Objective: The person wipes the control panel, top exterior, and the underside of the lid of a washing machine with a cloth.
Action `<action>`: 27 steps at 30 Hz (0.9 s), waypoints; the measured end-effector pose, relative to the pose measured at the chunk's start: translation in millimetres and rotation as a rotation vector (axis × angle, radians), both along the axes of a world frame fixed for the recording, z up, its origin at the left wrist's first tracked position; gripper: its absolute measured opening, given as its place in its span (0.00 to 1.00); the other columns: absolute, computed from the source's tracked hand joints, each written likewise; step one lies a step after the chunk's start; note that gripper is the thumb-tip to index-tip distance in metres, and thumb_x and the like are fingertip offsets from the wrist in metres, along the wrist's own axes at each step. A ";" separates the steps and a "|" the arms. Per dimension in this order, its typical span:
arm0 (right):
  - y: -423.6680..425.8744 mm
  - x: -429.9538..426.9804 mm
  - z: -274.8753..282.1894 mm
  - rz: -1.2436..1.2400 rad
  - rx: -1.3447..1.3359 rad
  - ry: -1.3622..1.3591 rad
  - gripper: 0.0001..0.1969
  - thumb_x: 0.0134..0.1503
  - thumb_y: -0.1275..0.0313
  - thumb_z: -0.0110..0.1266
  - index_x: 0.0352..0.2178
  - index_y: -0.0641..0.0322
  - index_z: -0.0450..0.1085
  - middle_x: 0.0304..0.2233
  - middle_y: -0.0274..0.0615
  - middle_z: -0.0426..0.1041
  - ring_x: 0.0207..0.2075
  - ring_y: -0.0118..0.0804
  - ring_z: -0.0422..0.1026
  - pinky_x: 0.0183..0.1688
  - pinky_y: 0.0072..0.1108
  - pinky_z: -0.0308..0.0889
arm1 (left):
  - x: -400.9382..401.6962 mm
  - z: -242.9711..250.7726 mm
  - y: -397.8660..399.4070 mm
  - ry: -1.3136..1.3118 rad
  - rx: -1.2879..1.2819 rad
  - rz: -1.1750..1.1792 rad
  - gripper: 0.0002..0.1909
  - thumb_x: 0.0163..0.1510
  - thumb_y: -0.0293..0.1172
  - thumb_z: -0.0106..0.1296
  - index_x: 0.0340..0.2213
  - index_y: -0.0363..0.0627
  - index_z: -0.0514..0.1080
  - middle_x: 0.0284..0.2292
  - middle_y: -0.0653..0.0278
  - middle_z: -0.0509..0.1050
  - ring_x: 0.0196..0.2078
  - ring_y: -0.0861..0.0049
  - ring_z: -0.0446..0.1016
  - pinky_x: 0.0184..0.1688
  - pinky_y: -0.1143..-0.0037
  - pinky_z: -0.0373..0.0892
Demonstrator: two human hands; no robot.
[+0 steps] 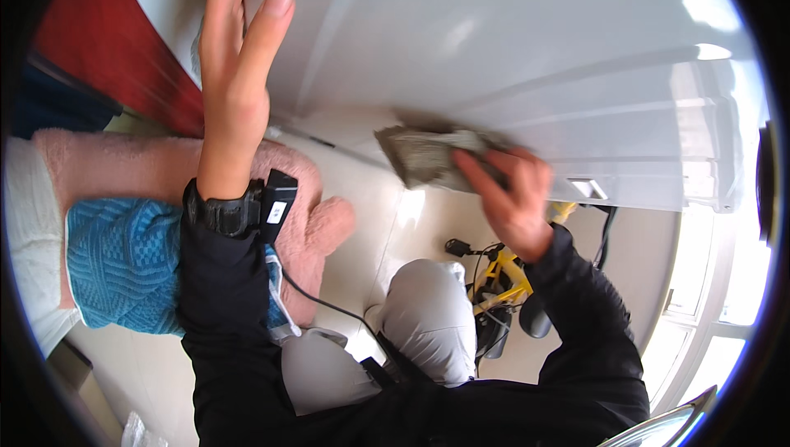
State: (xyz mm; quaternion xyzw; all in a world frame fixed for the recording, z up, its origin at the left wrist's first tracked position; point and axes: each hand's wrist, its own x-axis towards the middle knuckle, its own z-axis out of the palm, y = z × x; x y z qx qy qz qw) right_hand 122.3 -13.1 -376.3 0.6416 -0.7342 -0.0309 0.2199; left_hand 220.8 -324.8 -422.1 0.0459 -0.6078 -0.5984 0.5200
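A folded grey-brown cloth [432, 154] is in my right hand [515, 194], pinched between thumb and fingers. It lies near or against the lower part of a large glossy white panel [395, 34], and both hand and cloth are blurred. My left hand [237, 71] is raised at the panel's left edge, fingers stretched and thumb apart, with nothing visible in it. Whether its fingertips touch the panel I cannot tell. A black strap with a small black device [278, 206] sits on my left wrist.
On the left, a pink plush-covered seat [302, 200] bears a blue patterned textile [123, 262]. A red panel [123, 34] stands behind it. At the right, a yellow bicycle [506, 274] is on the tiled floor [345, 194], close to my leg. Windows [697, 280] line the far right.
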 end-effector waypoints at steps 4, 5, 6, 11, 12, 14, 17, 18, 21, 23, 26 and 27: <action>24.7 -4.9 90.2 -0.121 -0.480 0.218 0.20 0.44 0.85 0.63 0.42 0.63 0.79 0.40 0.40 0.71 0.43 0.40 0.71 0.43 0.27 0.67 | 12.6 0.1 0.2 -0.026 0.041 -0.027 0.34 0.63 0.37 0.47 0.64 0.31 0.54 0.62 0.51 0.62 0.65 0.67 0.59 0.66 0.72 0.52; 30.1 -14.8 106.6 -0.126 -0.660 0.303 0.15 0.49 0.88 0.61 0.40 0.69 0.79 0.40 0.40 0.71 0.43 0.43 0.72 0.42 0.27 0.69 | 12.5 -0.8 -0.9 -0.041 0.034 -0.026 0.34 0.64 0.38 0.47 0.64 0.30 0.53 0.62 0.50 0.60 0.66 0.66 0.58 0.66 0.71 0.50; 37.7 -21.2 134.9 -0.154 -0.722 0.449 0.13 0.50 0.85 0.63 0.39 0.70 0.78 0.41 0.41 0.73 0.42 0.42 0.74 0.42 0.27 0.71 | 9.5 -1.0 -2.7 -0.020 0.035 -0.033 0.34 0.64 0.38 0.47 0.64 0.30 0.53 0.62 0.50 0.60 0.66 0.66 0.58 0.66 0.71 0.50; 16.5 -17.5 164.7 -0.388 -0.933 0.544 0.18 0.53 0.73 0.67 0.45 0.70 0.75 0.43 0.45 0.79 0.35 0.38 0.79 0.40 0.25 0.74 | 3.3 5.7 4.2 -0.007 0.056 -0.046 0.35 0.64 0.39 0.46 0.65 0.31 0.52 0.63 0.49 0.59 0.67 0.64 0.56 0.67 0.71 0.49; 2.3 -18.9 147.4 -0.283 -0.930 0.487 0.19 0.52 0.74 0.68 0.44 0.70 0.75 0.42 0.45 0.79 0.37 0.38 0.79 0.42 0.25 0.73 | 3.5 6.6 2.8 -0.009 0.055 -0.045 0.35 0.64 0.39 0.46 0.65 0.31 0.52 0.63 0.49 0.59 0.67 0.64 0.56 0.67 0.71 0.49; -13.5 -15.5 111.6 -0.213 -0.883 0.366 0.16 0.46 0.77 0.69 0.38 0.69 0.75 0.39 0.46 0.79 0.38 0.41 0.77 0.43 0.27 0.69 | 7.1 2.9 -1.6 0.009 0.036 -0.090 0.35 0.64 0.39 0.47 0.65 0.32 0.52 0.63 0.50 0.59 0.67 0.65 0.56 0.67 0.71 0.49; -28.1 -4.5 85.9 -0.200 -0.700 0.303 0.14 0.37 0.81 0.69 0.27 0.63 0.72 0.30 0.44 0.76 0.31 0.43 0.72 0.41 0.26 0.58 | 7.8 8.7 1.3 0.000 0.078 -0.075 0.34 0.64 0.38 0.47 0.65 0.34 0.52 0.63 0.52 0.60 0.66 0.66 0.57 0.67 0.71 0.49; -29.6 -1.1 74.0 -0.176 -0.593 0.267 0.12 0.38 0.82 0.65 0.26 0.62 0.72 0.27 0.41 0.73 0.29 0.41 0.71 0.38 0.26 0.57 | 10.9 10.6 0.6 -0.007 0.075 -0.069 0.34 0.64 0.38 0.47 0.65 0.34 0.52 0.63 0.52 0.60 0.66 0.66 0.57 0.67 0.71 0.49; -23.9 8.4 30.3 -0.219 -0.200 0.017 0.16 0.37 0.78 0.61 0.32 0.54 0.74 0.28 0.34 0.66 0.32 0.37 0.69 0.36 0.27 0.56 | 4.1 9.1 2.3 0.029 0.090 -0.108 0.34 0.63 0.37 0.48 0.65 0.34 0.53 0.63 0.53 0.61 0.66 0.68 0.58 0.66 0.72 0.51; -24.7 14.2 4.7 -0.202 -0.157 -0.089 0.23 0.37 0.79 0.60 0.40 0.52 0.76 0.29 0.33 0.67 0.33 0.34 0.70 0.37 0.27 0.57 | 2.3 6.9 0.2 0.055 0.077 -0.122 0.34 0.63 0.38 0.49 0.64 0.33 0.53 0.62 0.53 0.61 0.65 0.68 0.58 0.66 0.72 0.52; -8.1 22.0 18.3 -0.301 -0.274 -0.116 0.27 0.35 0.81 0.63 0.42 0.53 0.77 0.29 0.34 0.68 0.31 0.36 0.71 0.35 0.27 0.58 | 6.3 12.1 0.3 0.066 0.074 -0.142 0.34 0.64 0.37 0.49 0.64 0.33 0.53 0.62 0.53 0.61 0.65 0.68 0.58 0.66 0.72 0.51; 0.6 17.3 33.4 -0.277 -0.368 -0.054 0.27 0.34 0.82 0.64 0.42 0.57 0.77 0.30 0.36 0.70 0.31 0.38 0.71 0.34 0.28 0.58 | 9.0 14.2 0.5 0.077 0.074 -0.141 0.34 0.64 0.37 0.49 0.64 0.33 0.53 0.62 0.53 0.61 0.65 0.68 0.58 0.66 0.72 0.51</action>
